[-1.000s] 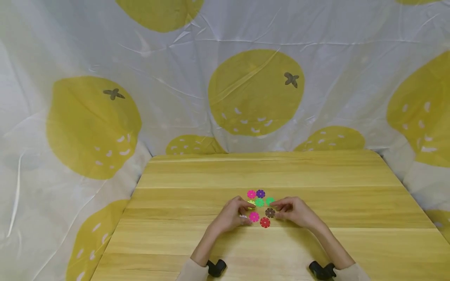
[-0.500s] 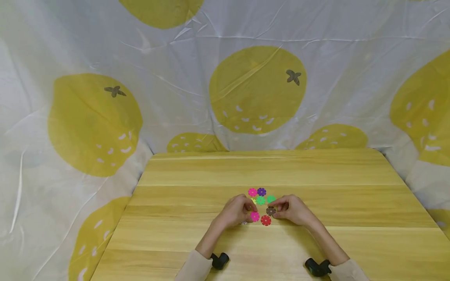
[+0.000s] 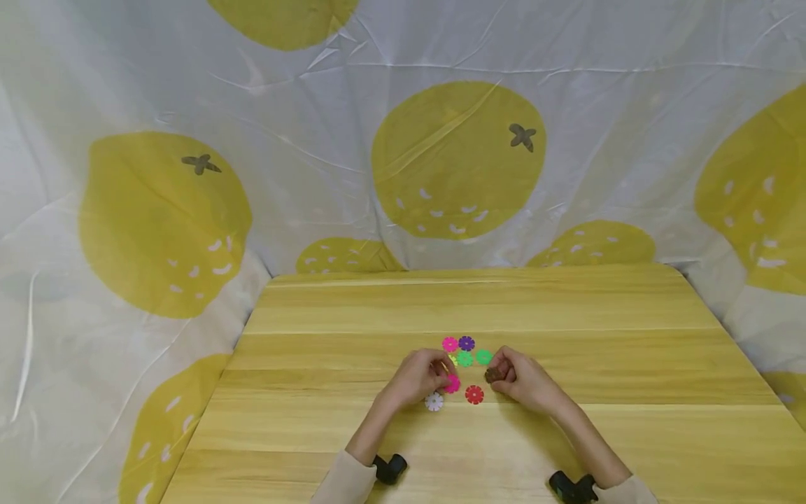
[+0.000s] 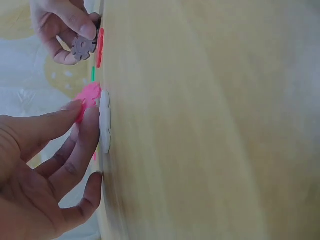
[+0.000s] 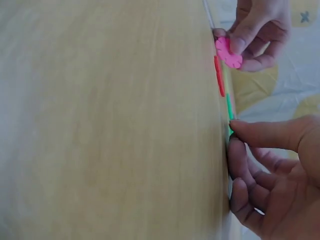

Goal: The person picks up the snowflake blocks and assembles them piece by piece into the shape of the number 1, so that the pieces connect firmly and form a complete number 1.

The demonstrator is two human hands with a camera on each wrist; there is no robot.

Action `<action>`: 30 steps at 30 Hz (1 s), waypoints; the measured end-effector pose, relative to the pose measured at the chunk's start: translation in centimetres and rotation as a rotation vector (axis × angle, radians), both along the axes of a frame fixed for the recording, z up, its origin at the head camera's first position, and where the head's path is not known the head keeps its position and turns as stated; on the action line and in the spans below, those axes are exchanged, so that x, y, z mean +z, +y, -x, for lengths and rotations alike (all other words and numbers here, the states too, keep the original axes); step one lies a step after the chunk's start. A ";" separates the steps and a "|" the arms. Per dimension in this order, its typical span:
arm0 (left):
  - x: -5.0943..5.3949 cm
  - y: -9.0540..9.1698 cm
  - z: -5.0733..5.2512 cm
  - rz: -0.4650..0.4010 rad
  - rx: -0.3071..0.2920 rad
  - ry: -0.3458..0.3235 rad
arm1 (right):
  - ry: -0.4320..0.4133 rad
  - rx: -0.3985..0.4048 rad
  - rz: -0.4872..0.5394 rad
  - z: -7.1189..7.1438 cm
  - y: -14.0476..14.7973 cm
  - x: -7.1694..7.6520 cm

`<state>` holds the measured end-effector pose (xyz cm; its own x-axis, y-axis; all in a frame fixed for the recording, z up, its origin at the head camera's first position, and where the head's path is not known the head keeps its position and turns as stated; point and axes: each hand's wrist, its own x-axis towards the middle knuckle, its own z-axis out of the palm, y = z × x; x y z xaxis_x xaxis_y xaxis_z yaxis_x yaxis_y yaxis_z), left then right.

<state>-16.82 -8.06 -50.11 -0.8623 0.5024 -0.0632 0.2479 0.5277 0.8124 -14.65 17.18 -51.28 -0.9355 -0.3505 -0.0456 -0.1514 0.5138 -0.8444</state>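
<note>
In the head view my left hand (image 3: 415,378) pinches a pink notched plastic disc (image 3: 452,383) between thumb and finger. The left wrist view has that pink disc (image 4: 89,99) tilted up above the table. My right hand (image 3: 530,381) grips a brown notched disc (image 3: 494,375), which also stands tilted; in the left wrist view the brown disc (image 4: 83,48) shows below the thumb. A white disc (image 3: 434,401) lies flat just below the left hand. Between the hands a red disc (image 3: 474,395) lies on the wood.
Beyond the hands lie a second pink disc (image 3: 450,344), a purple disc (image 3: 467,343), and two green discs, one central green disc (image 3: 464,358) and one right green disc (image 3: 483,357). A yellow disc (image 3: 453,360) is partly hidden. A lemon-print cloth (image 3: 315,140) hangs behind the table (image 3: 315,420).
Both hands have taken up discs: the pink one at left and the brown one at right were flat a second ago. The white disc has come out from under the left hand.
</note>
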 end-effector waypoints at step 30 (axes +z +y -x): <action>1.2 -0.4 -1.2 -0.336 0.206 -0.110 | -0.196 -0.018 0.434 -0.2 -1.8 0.1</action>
<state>-15.58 -8.44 -48.92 -0.9443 0.3282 -0.0224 0.0667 0.2577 0.9639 -14.43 15.34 -51.21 -0.9299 -0.3602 -0.0743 0.0375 0.1080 -0.9934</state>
